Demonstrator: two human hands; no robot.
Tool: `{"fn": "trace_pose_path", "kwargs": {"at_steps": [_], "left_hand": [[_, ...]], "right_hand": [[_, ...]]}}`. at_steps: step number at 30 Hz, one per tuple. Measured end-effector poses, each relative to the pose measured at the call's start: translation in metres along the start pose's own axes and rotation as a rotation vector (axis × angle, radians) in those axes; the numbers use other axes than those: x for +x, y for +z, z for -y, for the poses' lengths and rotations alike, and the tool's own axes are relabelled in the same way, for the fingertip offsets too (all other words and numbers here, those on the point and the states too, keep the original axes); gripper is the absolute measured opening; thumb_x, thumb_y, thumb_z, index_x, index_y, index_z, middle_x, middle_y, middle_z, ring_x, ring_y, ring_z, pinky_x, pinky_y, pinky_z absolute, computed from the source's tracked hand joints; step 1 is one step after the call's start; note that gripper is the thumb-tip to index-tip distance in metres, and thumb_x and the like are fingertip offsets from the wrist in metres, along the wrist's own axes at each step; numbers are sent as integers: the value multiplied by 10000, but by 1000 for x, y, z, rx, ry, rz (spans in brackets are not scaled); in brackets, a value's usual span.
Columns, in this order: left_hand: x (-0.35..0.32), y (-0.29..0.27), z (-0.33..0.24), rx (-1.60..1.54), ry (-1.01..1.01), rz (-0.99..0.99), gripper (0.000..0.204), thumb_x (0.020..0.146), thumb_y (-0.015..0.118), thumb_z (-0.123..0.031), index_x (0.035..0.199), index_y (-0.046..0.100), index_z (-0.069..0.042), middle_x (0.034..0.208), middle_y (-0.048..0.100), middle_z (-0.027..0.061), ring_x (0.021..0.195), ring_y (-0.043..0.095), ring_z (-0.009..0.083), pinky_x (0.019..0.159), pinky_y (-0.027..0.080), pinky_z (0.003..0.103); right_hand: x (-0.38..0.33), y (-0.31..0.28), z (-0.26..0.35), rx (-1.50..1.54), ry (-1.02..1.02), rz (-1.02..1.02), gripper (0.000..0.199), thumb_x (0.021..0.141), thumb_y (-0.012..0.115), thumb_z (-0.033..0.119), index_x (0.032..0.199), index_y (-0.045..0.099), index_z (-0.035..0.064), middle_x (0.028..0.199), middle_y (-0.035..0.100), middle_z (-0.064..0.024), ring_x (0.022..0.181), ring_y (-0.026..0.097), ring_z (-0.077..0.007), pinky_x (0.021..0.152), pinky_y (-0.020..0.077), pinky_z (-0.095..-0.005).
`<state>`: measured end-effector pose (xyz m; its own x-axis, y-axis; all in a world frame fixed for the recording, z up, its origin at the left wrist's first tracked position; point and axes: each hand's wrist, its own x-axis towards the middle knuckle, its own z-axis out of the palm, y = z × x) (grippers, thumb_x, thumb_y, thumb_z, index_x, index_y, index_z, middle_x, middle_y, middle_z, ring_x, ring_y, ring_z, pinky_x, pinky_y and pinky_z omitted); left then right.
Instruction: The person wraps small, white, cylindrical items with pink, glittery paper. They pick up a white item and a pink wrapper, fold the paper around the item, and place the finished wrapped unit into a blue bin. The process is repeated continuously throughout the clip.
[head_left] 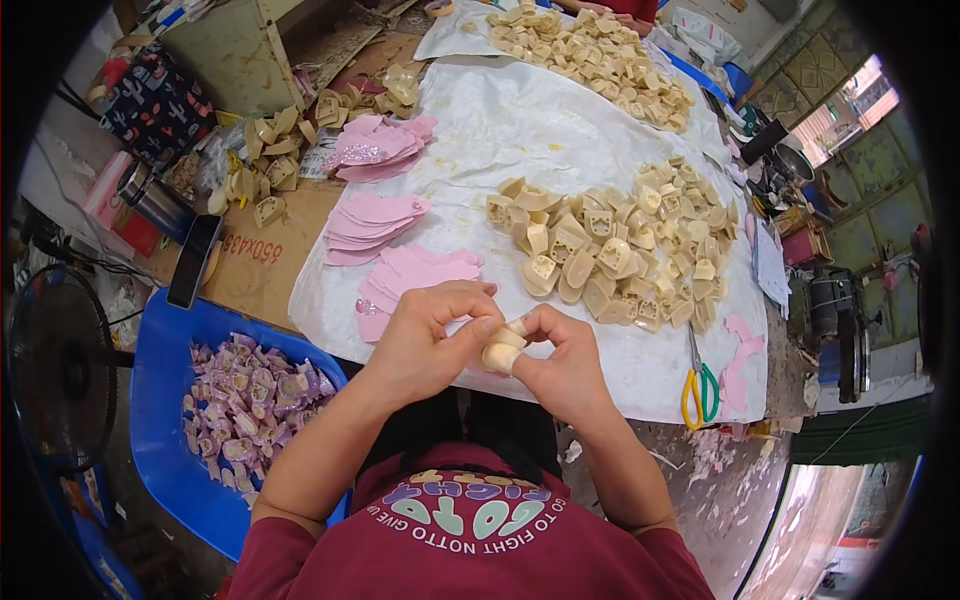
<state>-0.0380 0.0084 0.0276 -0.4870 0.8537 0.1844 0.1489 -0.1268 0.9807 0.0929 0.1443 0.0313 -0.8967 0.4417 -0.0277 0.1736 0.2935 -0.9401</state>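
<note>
In front of my chest, over the table's near edge, is a beige block-shaped piece that looks like a shoe heel (499,354). My right hand (565,368) grips it between thumb and fingers. My left hand (432,338) is closed in a pinch right against the heel's left side; what lies between its fingertips is hidden. Just beyond my left hand, flat pink pieces (425,268) lie fanned out, with further pink stacks (372,222) and glittery pink ones (378,148) behind. A large heap of beige heels (625,245) spreads beyond my right hand.
A blue tub (160,400) of pink-covered pieces (255,405) stands at lower left. Scissors (697,390) with yellow and green handles lie at the right edge, near pink scraps (740,365). A phone (195,262) and flask (155,200) are left. Another person's red sleeve (640,10) shows beyond the far heap (600,60).
</note>
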Motion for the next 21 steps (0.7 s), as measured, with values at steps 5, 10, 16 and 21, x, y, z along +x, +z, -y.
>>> {"fn": "trace_pose_path", "kwargs": {"at_steps": [5, 10, 16, 21], "left_hand": [[-9, 0, -2, -234, -76, -53, 126, 873, 618, -70, 933, 712, -13, 1176, 589, 130, 1126, 540, 228, 998, 390, 376], [-30, 4, 13, -236, 90, -248, 135, 882, 622, -79, 984, 701, -41, 1183, 558, 119, 1164, 496, 217, 1015, 365, 395], [-40, 6, 0, -325, 63, -104, 174, 884, 595, 7, 1055, 626, -7, 1199, 508, 115, 1080, 556, 192, 922, 452, 322], [-38, 9, -13, -257, 255, -362, 216, 823, 582, 120, 984, 626, -17, 1239, 485, 176, 995, 627, 205, 863, 513, 327]], "right_hand": [[0, -8, 19, 34, 72, 23, 167, 698, 743, 104, 779, 620, 26, 759, 609, -45, 712, 551, -136, 657, 443, -292], [0, 1, 19, -306, -342, -33, 183, 680, 740, 107, 813, 629, 47, 740, 607, -55, 737, 551, -239, 703, 420, -356], [-3, -10, 30, -453, -618, 18, 446, 685, 776, 206, 1043, 597, 8, 993, 625, -122, 983, 556, -315, 833, 416, -394], [-15, -21, 0, -301, -424, -219, 957, 771, 756, 336, 1473, 204, -12, 1443, 379, -197, 1346, 365, -314, 1104, 269, -425]]}}
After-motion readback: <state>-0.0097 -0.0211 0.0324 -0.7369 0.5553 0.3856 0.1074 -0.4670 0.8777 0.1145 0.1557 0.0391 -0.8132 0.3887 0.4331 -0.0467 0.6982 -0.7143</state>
